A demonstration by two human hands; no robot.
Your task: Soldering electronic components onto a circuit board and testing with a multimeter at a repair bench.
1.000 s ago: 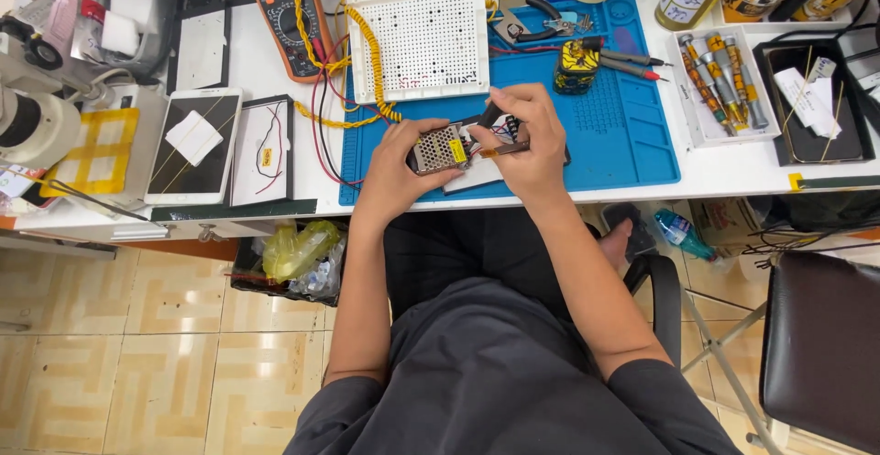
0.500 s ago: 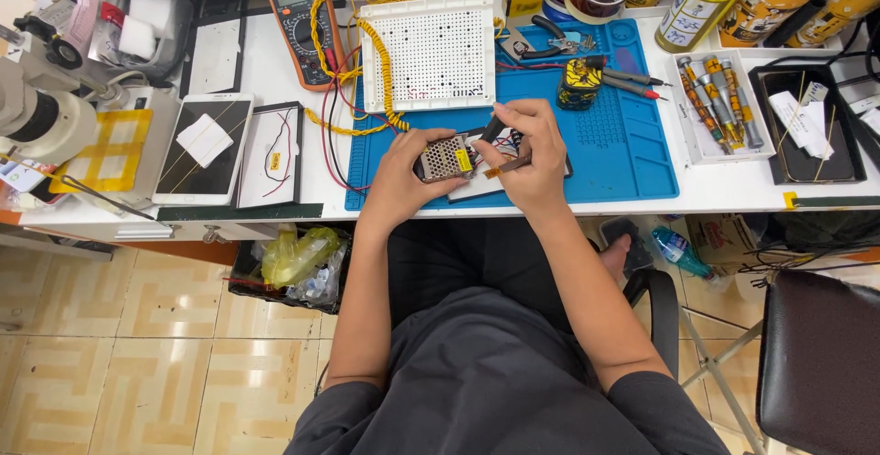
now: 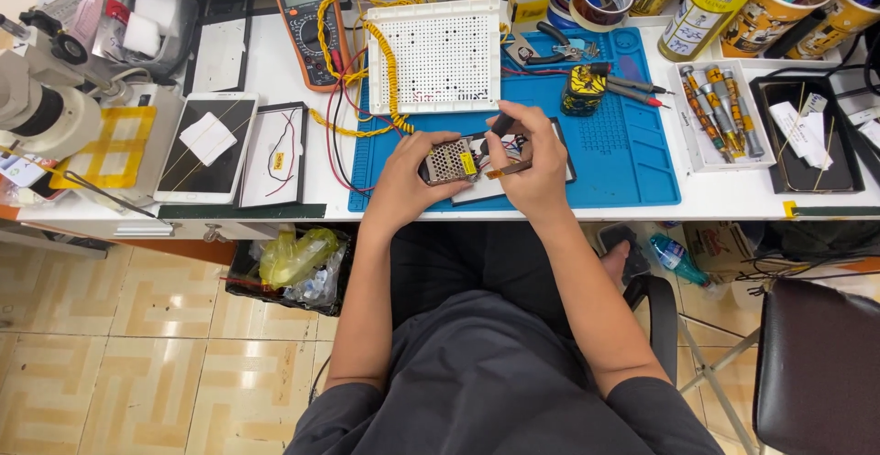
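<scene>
My left hand (image 3: 408,180) grips a small metal box with a perforated cover (image 3: 449,161), a little power-supply unit with a yellow label at its right end. My right hand (image 3: 532,166) holds a dark-handled tool (image 3: 502,125) against that end, with a thin brown strip (image 3: 507,171) sticking out under the fingers. Both hands hover over the near edge of a blue work mat (image 3: 632,166). A flat dark device (image 3: 559,148) lies on the mat beneath them, mostly hidden.
White perforated board (image 3: 445,56) with a yellow coiled cable (image 3: 390,70) sits behind the hands. Orange multimeter (image 3: 307,15), tablet (image 3: 206,148), microscope (image 3: 41,111) at left. Screwdriver tray (image 3: 720,111), cans, tape rolls at right. Black chair (image 3: 816,363) and waste bin (image 3: 293,267) below the bench.
The view has shifted slightly. My right hand has turned, bringing the dark tool upright at the box's right end. My left hand keeps the same hold on the box.
</scene>
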